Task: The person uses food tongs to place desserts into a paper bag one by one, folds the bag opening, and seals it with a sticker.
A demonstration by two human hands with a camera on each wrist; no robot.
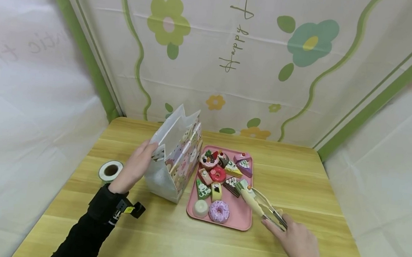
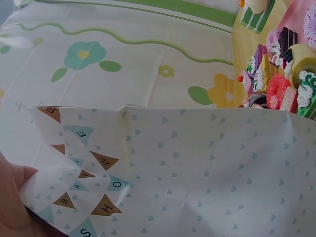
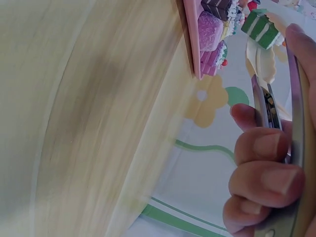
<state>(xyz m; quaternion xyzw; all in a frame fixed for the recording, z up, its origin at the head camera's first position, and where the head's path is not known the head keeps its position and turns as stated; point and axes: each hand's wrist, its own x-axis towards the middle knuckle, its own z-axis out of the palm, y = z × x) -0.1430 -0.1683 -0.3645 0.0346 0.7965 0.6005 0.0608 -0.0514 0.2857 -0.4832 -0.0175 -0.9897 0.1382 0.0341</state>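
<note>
My left hand pinches the near top edge of a white gift bag, which stands upright with its mouth open. In the left wrist view, the bag's side shows small hearts and lettered pennants. My right hand grips metal tongs with cream-coloured tips. Between those tips is a green-and-white layered toy cake slice, held above the right part of a pink tray. Several toy sweets lie on the tray, among them a purple donut, a red donut and a green cake slice with white topping.
A white roll with a dark core sits left of the bag, by my left wrist. The tray lies close along the bag's right side on the wooden table. Printed fabric walls enclose the table at the back and sides.
</note>
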